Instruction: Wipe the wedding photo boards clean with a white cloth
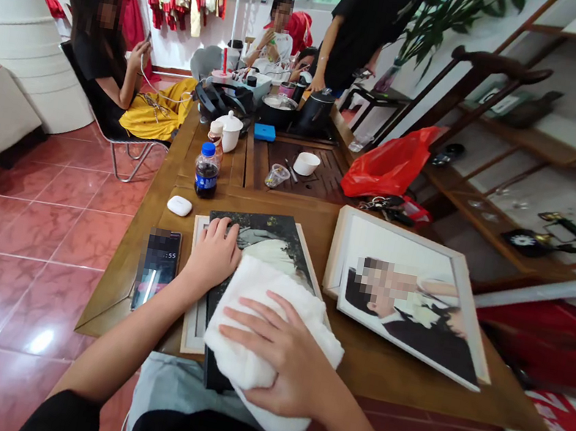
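A dark photo panel [275, 226] with a figure in white lies over a pale wooden frame [193, 336] at the table's near edge. My left hand [215, 251] rests on the panel's upper left part, fingers stretched out and nothing visibly gripped. Under my right hand [280, 352] is a thick, folded white cloth [246, 290]; its fingers spread across the top and hold it against the panel. The cloth covers much of the panel's lower half. To the right, a second framed photo [409, 348] of people in dark and white clothes lies tilted in a pale frame [337, 254].
A phone [156, 270], white earbud case [179, 205] and blue-capped bottle [207, 171] stand left on the wooden table [115, 274]. Beyond are a lidded white cup [230, 132], white bowl [306, 164] and red plastic bag [391, 163]. Several people are around the far side.
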Demonstrator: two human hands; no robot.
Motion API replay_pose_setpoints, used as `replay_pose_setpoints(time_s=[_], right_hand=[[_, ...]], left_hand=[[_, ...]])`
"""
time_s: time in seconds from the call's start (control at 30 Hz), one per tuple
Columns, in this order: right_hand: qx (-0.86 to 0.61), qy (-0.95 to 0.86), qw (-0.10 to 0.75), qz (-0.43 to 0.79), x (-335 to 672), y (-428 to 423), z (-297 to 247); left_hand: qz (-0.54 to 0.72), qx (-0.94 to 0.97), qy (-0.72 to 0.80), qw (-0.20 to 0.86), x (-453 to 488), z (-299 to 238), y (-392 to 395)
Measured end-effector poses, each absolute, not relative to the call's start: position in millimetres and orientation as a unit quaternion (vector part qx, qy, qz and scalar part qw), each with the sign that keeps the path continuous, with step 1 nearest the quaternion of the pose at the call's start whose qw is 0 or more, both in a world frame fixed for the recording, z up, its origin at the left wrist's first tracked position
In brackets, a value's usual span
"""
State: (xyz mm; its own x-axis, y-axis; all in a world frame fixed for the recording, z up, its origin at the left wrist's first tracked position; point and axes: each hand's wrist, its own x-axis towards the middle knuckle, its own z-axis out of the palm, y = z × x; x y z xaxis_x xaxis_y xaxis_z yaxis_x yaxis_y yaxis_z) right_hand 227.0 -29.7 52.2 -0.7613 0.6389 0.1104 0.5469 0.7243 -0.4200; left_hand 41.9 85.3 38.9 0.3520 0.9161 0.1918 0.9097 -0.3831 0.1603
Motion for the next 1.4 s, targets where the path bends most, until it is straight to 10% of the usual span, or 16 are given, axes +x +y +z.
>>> replay_pose_setpoints(time_s=[0.33, 0.7, 1.13, 1.4], right_hand=[[-0.569, -0.791, 0.225, -0.024, 232.2, -50.4, 34.5], [-0.312, -0.936, 0.137, 0.090, 217.4, -58.6, 50.6], [-0.554, -0.799, 0.227, -0.055, 223.5, -72.9, 36.9], [-0.365, -0.916, 0.169, -0.011, 234.9, -72.1, 44.4]], left_hand=[[0.131, 0.823, 0.553, 0.011, 42.8, 38.6, 85.8], [0.118, 0.825, 0.553, 0.003, 43.0, 38.7, 85.2], [0.115, 0.825, 0.553, 0.007, 43.3, 40.5, 85.5], [0.106, 0.825, 0.554, 0.010, 43.5, 42.5, 84.9]])
